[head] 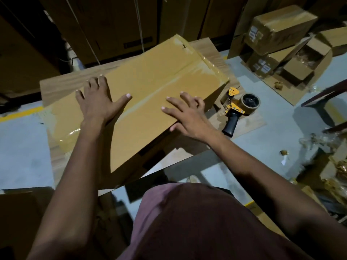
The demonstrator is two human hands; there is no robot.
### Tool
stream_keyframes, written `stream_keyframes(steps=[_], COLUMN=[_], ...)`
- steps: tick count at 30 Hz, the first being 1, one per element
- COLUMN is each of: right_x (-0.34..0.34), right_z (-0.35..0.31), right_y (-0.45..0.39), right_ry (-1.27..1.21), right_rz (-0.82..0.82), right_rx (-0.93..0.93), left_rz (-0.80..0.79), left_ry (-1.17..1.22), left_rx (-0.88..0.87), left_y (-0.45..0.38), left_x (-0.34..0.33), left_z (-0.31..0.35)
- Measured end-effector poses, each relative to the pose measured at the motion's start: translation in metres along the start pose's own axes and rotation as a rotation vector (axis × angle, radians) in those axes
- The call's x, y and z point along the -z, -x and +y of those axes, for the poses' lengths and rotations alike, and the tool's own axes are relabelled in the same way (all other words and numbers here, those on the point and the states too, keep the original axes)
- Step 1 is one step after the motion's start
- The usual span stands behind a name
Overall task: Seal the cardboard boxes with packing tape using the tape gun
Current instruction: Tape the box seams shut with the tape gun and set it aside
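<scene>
A large cardboard box (150,87) lies across the middle of the frame on a wood-grain tabletop (62,85), its long top face running from lower left to upper right. A strip of clear packing tape (155,89) runs along the centre seam, and more tape wraps over both short ends.

The left hand (97,102) lies palm-down on the box left of the seam, fingers straight and spread, thumb reaching toward the tape line. The right hand (189,115) rests on the box's right side near its edge; its fingers are extended and loosely fanned, gripping nothing, though the outer two may curl over the edge, which is hard to tell from this angle.

The tape gun (235,109) lies on the tabletop just beside the box, right of the right hand, with its black handle pointing toward the lower part of the frame and its brown tape roll to the right.

In the upper right, several smaller cardboard boxes (277,29) sit on the grey floor (22,147), one of them open. Bits of crumpled tape lie scattered at right.
</scene>
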State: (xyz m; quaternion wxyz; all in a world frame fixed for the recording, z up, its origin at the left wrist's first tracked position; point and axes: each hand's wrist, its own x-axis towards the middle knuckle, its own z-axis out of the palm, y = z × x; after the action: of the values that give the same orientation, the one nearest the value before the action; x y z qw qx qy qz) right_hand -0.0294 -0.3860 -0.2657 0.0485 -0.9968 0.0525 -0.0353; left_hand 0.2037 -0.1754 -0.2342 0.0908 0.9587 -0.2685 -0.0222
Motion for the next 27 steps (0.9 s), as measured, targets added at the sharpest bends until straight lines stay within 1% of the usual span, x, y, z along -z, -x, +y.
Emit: stream_keyframes(steps=[3, 5, 6, 8, 9, 10, 12, 13, 14, 15, 16, 18, 21, 27], right_x=[0.012, 0.02, 0.025, 0.038, 0.048, 0.055, 0.059, 0.055, 0.05, 0.042, 0.036, 0.029, 0.027, 0.046], right_z=[0.032, 0.058, 0.067, 0.076, 0.072, 0.061, 0.016, -0.013, -0.041, -0.061, -0.072, -0.068, -0.043, 0.027], right_y=[-0.004, -0.007, -0.008, -0.01, -0.008, -0.005, 0.007, 0.017, 0.027, 0.036, 0.04, 0.038, 0.029, 0.0], right_ry=[0.031, 0.039, -0.019, -0.275, -0.42, -0.541, -0.681, -0.708, -0.699, -0.641, -0.55, -0.41, -0.342, -0.351], right_rz=[-0.066, -0.055, -0.037, 0.027, 0.05, 0.039, -0.063, -0.148, -0.231, -0.265, -0.248, -0.134, -0.005, -0.064], right_rx=[-0.192, -0.41, -0.553, -0.859, -0.957, -0.999, -0.977, -0.952, -0.94, -0.921, -0.906, -0.878, -0.802, -0.512], left_rz=[-0.06, -0.093, -0.098, -0.09, -0.081, -0.071, -0.053, -0.047, -0.042, -0.039, -0.04, -0.058, -0.098, -0.111], left_ry=[0.012, -0.003, -0.002, 0.005, -0.002, -0.011, -0.014, -0.021, -0.036, -0.052, -0.061, -0.053, -0.04, -0.109], left_rx=[0.028, 0.001, -0.011, -0.009, 0.008, 0.028, 0.058, 0.068, 0.075, 0.08, 0.084, 0.102, 0.162, 0.3], left_y=[-0.01, -0.008, -0.004, 0.008, 0.013, 0.019, 0.029, 0.032, 0.035, 0.037, 0.037, 0.036, 0.034, 0.049], left_x=[0.009, 0.01, 0.008, -0.001, -0.005, -0.008, -0.012, -0.013, -0.014, -0.015, -0.014, -0.01, 0.0, 0.008], left_z=[0.019, 0.035, 0.044, 0.063, 0.072, 0.08, 0.091, 0.094, 0.096, 0.097, 0.098, 0.1, 0.105, 0.12])
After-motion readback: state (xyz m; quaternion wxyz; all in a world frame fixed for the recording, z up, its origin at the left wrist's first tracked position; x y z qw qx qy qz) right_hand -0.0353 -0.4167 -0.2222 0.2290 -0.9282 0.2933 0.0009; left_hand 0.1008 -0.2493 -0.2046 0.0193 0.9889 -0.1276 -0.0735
